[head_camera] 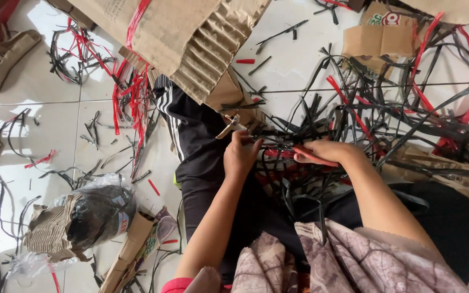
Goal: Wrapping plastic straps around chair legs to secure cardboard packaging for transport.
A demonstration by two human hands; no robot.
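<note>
I sit on a tiled floor with my legs in black trousers (196,141) stretched out. My left hand (241,154) grips a small tool with pale handles (229,127), likely scissors or pliers, and black plastic strips. My right hand (324,152) holds a red strip (313,157) together with black strips over my lap. A big tangle of black and red plastic strapping (386,108) lies just beyond both hands.
A torn corrugated cardboard sheet (191,38) lies above my leg. More cardboard pieces (378,40) sit at upper right. A plastic bag with dark scraps (90,214) rests at lower left. Cut strip bits litter the white tiles (39,135).
</note>
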